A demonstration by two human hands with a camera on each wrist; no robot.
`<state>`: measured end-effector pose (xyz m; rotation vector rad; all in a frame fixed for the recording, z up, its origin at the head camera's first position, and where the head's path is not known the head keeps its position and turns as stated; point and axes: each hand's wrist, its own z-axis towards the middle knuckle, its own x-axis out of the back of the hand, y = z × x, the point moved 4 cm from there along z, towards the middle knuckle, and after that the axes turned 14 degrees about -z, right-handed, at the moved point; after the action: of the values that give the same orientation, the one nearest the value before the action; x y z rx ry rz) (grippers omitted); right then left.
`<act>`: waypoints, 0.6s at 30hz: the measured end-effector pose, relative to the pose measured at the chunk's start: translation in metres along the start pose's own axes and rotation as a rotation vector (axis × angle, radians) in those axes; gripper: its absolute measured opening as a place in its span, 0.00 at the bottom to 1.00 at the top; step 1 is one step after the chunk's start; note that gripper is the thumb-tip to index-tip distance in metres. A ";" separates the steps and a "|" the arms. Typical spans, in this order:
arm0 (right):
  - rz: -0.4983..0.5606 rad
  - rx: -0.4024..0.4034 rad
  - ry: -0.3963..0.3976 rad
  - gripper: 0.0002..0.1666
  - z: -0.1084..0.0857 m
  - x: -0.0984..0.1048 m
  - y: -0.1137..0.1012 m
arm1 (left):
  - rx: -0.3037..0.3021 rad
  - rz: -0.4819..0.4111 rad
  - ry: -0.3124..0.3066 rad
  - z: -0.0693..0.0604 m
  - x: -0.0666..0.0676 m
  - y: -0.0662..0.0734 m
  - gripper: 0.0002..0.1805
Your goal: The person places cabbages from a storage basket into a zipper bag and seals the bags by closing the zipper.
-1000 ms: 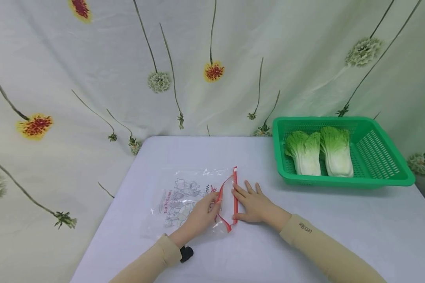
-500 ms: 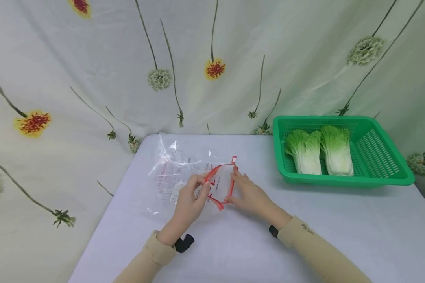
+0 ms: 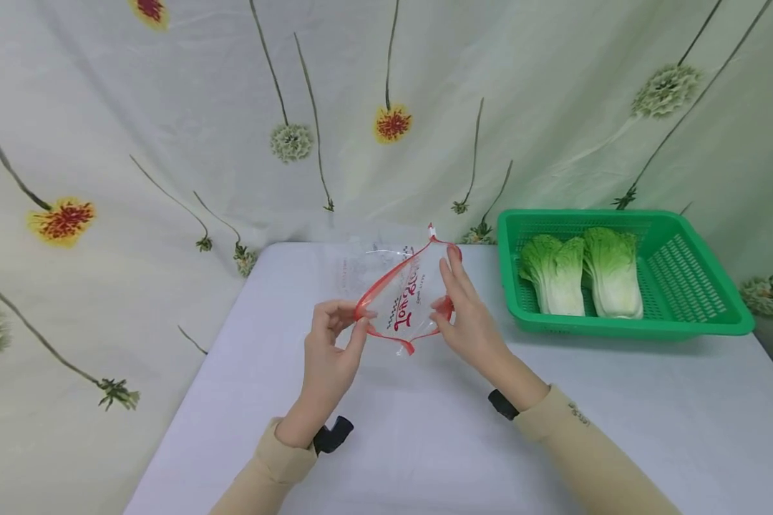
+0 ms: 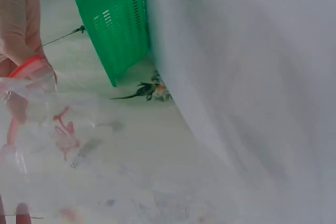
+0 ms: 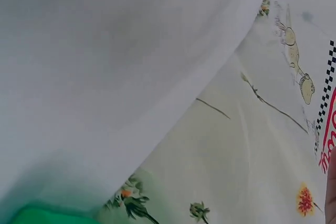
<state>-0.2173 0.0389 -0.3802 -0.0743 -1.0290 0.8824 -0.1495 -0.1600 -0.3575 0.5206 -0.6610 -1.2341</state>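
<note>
A clear plastic bag [image 3: 419, 286] with a red rim and red lettering is held up above the table in the head view, its mouth spread wide. My left hand [image 3: 331, 357] pinches the left side of the red rim between thumb and fingers. At the opposite side, my right hand [image 3: 477, 329] grips the rim, thumb and fingers around it. The left wrist view shows the bag [image 4: 68, 135] with the right hand [image 4: 21, 19] at its red edge. Only a sliver of a finger [image 5: 331, 192] shows in the right wrist view, beside the printed bag [image 5: 300, 72].
A green perforated basket [image 3: 631, 327] stands at the back right of the white-covered table [image 3: 425, 443]. Two leafy cabbages, one on the left [image 3: 557, 279] and one on the right [image 3: 615, 279], lie in it. Behind the table hangs a flowered cloth [image 3: 200, 86].
Both hands have lifted the bag off the table and moved apart, widening its mouth. The right hand, flat on the rim at first, now holds it. Basket and cabbages stay in place.
</note>
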 end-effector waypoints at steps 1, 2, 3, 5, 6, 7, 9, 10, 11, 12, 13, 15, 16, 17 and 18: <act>-0.035 0.049 0.040 0.51 0.001 0.003 -0.002 | -0.041 0.031 -0.030 0.001 0.000 0.002 0.12; -0.065 0.097 0.075 0.50 0.002 0.007 -0.004 | -0.080 0.074 -0.063 0.001 -0.001 0.004 0.13; -0.096 0.140 0.104 0.50 0.002 0.010 -0.005 | -0.121 0.122 -0.095 0.002 -0.002 0.007 0.15; -0.146 0.220 0.151 0.49 0.002 0.015 -0.008 | -0.186 0.234 -0.147 0.004 -0.005 0.012 0.19; -0.179 0.251 0.169 0.49 0.002 0.017 -0.010 | -0.210 0.288 -0.163 0.004 -0.006 0.014 0.21; -0.216 0.281 0.184 0.49 0.002 0.019 -0.012 | -0.221 0.338 -0.170 0.004 -0.006 0.015 0.22; -0.283 0.324 0.202 0.48 0.001 0.022 -0.015 | -0.235 0.447 -0.153 0.005 -0.007 0.018 0.23; -0.320 0.345 0.210 0.46 0.001 0.023 -0.017 | -0.237 0.502 -0.126 0.006 -0.007 0.019 0.24; -0.360 0.359 0.211 0.46 0.000 0.024 -0.019 | -0.236 0.552 -0.090 0.008 -0.006 0.020 0.24; -0.403 0.373 0.213 0.45 0.000 0.024 -0.021 | -0.230 0.598 -0.047 0.009 -0.005 0.021 0.23; -0.440 0.386 0.214 0.44 -0.001 0.024 -0.022 | -0.220 0.642 -0.002 0.011 -0.003 0.023 0.20; -0.504 0.395 0.214 0.43 -0.002 0.023 -0.026 | -0.195 0.703 0.086 0.016 -0.001 0.024 0.13; -0.525 0.393 0.218 0.43 -0.003 0.022 -0.027 | -0.186 0.724 0.124 0.018 0.000 0.025 0.11; -0.538 0.387 0.224 0.44 -0.003 0.022 -0.029 | -0.184 0.747 0.155 0.020 0.001 0.027 0.09; -0.553 0.373 0.240 0.44 -0.003 0.023 -0.031 | -0.187 0.769 0.178 0.021 0.002 0.029 0.08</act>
<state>-0.1916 0.0346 -0.3516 0.3942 -0.5985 0.5274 -0.1443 -0.1545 -0.3225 0.1774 -0.5122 -0.5081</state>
